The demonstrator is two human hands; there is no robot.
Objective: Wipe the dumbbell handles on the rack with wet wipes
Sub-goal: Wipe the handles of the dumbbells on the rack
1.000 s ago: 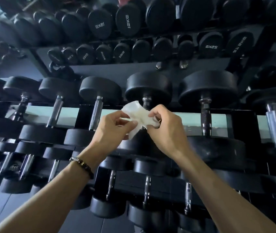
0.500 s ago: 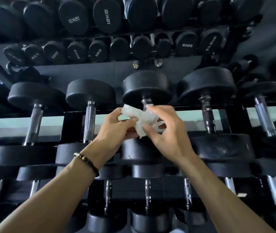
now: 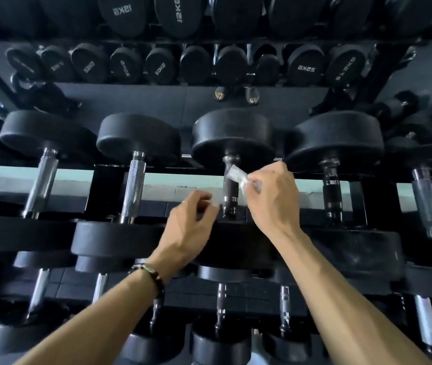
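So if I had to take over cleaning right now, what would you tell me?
Right hand pinches the wet wipe and holds it against the dark handle of the middle dumbbell on the rack. Left hand is just below and left of that handle, fingers loosely curled; it seems to hold nothing, though it is blurred.
Done: the wipe is at the handle. Whether other handles are already wiped cannot be told.
Left: rub this handle along its length, then do its neighbours, such as the silver handle to the left.
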